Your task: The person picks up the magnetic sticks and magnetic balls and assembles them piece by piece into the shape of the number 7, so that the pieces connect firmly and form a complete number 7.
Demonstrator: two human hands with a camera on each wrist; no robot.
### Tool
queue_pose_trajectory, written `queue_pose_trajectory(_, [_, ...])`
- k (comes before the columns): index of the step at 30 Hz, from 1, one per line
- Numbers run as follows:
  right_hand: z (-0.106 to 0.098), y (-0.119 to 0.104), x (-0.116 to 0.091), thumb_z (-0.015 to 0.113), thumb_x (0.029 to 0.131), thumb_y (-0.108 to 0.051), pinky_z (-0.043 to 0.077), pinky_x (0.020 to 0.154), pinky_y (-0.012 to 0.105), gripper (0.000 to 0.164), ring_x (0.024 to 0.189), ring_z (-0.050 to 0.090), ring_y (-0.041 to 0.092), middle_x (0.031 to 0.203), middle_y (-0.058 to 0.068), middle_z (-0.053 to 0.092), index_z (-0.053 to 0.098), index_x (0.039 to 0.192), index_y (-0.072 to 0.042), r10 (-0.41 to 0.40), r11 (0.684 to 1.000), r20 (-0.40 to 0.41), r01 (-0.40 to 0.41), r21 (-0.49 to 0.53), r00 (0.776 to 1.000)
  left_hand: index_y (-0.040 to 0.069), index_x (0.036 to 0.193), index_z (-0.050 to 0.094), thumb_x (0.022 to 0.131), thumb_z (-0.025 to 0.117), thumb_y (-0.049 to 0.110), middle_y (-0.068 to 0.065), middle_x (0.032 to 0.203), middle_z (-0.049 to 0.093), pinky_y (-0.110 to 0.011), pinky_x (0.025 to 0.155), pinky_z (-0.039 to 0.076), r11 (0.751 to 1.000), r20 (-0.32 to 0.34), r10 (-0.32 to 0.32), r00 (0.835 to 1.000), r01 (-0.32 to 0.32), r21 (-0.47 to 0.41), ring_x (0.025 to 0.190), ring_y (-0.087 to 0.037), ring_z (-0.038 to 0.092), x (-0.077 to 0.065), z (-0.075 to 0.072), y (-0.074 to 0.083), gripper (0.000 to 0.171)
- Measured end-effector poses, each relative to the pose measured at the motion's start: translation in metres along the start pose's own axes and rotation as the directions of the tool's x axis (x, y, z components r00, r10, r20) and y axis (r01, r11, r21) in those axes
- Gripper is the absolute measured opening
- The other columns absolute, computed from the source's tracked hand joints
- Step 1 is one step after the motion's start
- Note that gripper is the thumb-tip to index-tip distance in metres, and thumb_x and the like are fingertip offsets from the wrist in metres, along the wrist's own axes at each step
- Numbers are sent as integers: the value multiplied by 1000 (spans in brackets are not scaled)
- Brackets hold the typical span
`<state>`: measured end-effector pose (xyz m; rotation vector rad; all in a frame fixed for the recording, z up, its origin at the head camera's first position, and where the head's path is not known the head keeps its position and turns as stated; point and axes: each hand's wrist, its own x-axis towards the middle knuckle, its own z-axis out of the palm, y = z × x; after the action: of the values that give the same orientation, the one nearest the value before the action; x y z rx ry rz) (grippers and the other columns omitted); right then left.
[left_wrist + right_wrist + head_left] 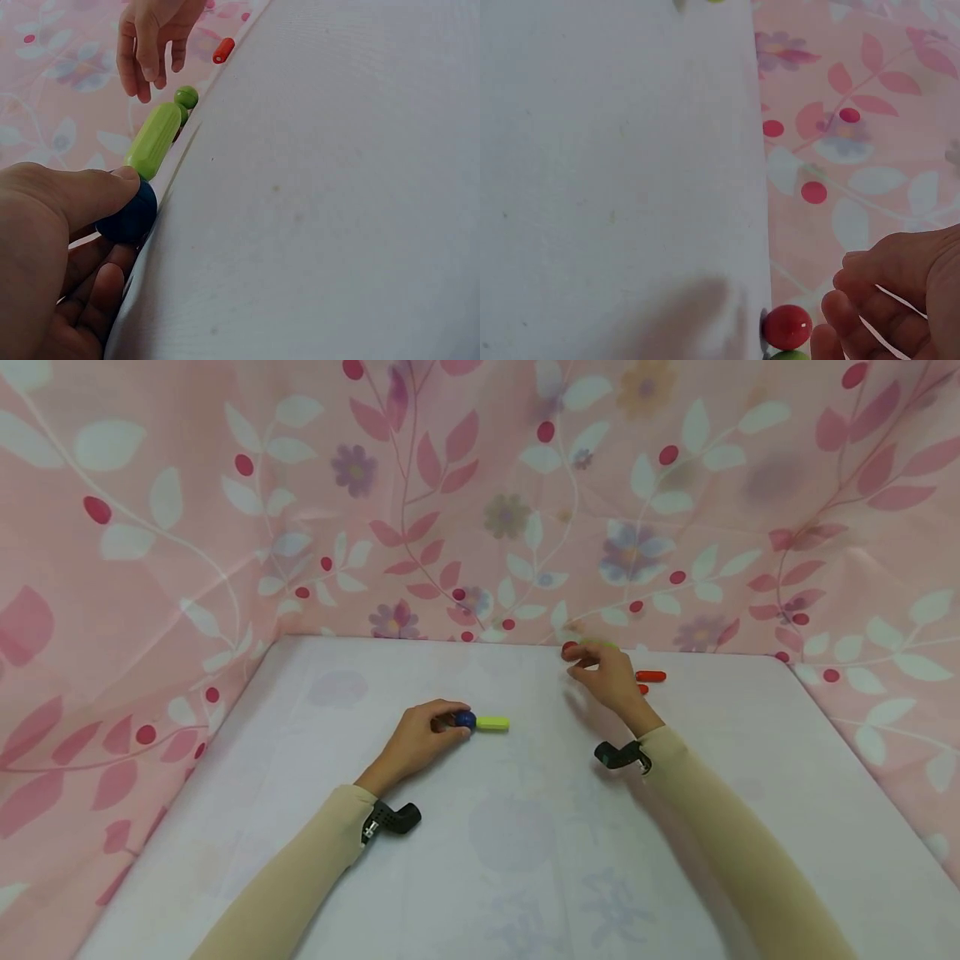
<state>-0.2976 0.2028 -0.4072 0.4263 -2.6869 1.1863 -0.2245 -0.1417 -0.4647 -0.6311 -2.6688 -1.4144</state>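
My left hand (423,739) pinches a dark blue ball (466,720) between thumb and fingers, low over the table. A yellow-green stick (492,724) extends from the ball to the right, end-on against it; the left wrist view shows the same stick (154,141) beyond the thumb. Near the table's far edge, my right hand (606,678) hovers with loosely bent fingers and nothing between them. Just beyond its fingertips lies a red ball (787,327), with a green ball (789,355) beside it, cut off by the frame.
Red sticks (651,676) lie right of my right hand, one partly hidden by it. A yellow-green piece (609,645) shows behind that hand. The white table (517,843) ends at a pink floral cloth (480,502) on the far side and both flanks.
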Motion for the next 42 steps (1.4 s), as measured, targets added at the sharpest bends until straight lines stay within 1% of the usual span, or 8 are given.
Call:
queue_pose_trajectory(5, [-4, 4, 11, 70, 95, 2, 49, 92, 51, 26, 106, 66, 37, 116, 21, 72, 70, 121, 3, 4, 1000, -17, -4, -7, 1000, 14, 130, 74, 94, 80, 22, 1, 109, 71, -36, 78, 52, 1000, -2, 4, 1000, -4, -3, 87, -17, 62, 0, -1, 0, 37])
queue_pose_trajectory(10, [-6, 8, 18, 67, 96, 3, 51, 92, 53, 31, 110, 64, 40, 124, 23, 68, 68, 128, 4, 30, 999, -3, -30, -37, 1000, 14, 129, 74, 94, 81, 21, 1, 107, 71, -35, 77, 51, 1000, 1, 1, 1000, -1, -7, 86, -17, 62, 0, -1, 0, 36])
queue_pose_trajectory(19, [-7, 18, 29, 64, 98, 2, 51, 94, 53, 39, 114, 63, 40, 138, 20, 62, 64, 137, 2, 73, 996, 20, -72, -53, 997, 13, 129, 74, 94, 81, 20, 0, 110, 72, -37, 79, 51, 1000, 4, 3, 1000, -3, -19, 87, -16, 63, 0, -1, 0, 37])
queue_pose_trajectory(26, [-4, 20, 32, 60, 98, 4, 52, 92, 51, 40, 115, 61, 41, 138, 21, 62, 63, 138, 2, 116, 992, 43, -113, -55, 992, 14, 129, 74, 94, 81, 19, 0, 109, 71, -37, 79, 52, 1000, 6, 3, 1000, -3, -17, 87, -16, 63, 1, 0, 0, 36])
queue_pose_trajectory(31, [2, 23, 35, 57, 97, 8, 48, 96, 50, 42, 110, 57, 40, 131, 24, 63, 63, 139, 3, 110, 992, 66, -105, -72, 992, 13, 129, 74, 94, 81, 19, 1, 108, 71, -37, 78, 51, 1000, 2, 2, 1000, -2, -15, 86, -16, 63, 1, 1, -1, 36])
queue_pose_trajectory(34, [6, 25, 36, 57, 96, 9, 45, 97, 49, 42, 107, 54, 38, 127, 23, 64, 64, 137, 2, 99, 991, 72, -92, -96, 992, 14, 129, 74, 94, 81, 20, 1, 108, 71, -37, 78, 51, 1000, 3, 2, 1000, -2, -11, 86, -16, 62, 1, 1, -2, 36])
queue_pose_trajectory(39, [7, 27, 37, 55, 94, 10, 45, 99, 51, 39, 111, 55, 39, 132, 25, 61, 66, 131, 8, 40, 987, 89, -25, -160, 995, 14, 129, 74, 94, 81, 19, 1, 108, 71, -36, 78, 51, 1000, 1, 5, 1000, -5, -9, 86, -16, 62, 0, 1, -1, 36])
queue_pose_trajectory(42, [7, 26, 38, 55, 91, 11, 46, 93, 50, 40, 106, 54, 39, 125, 26, 62, 67, 129, 10, 24, 984, 108, -5, -176, 994, 14, 128, 74, 94, 81, 19, 1, 108, 71, -36, 77, 51, 1000, -1, 4, 1000, -4, -7, 85, -16, 62, 0, 0, -1, 36])
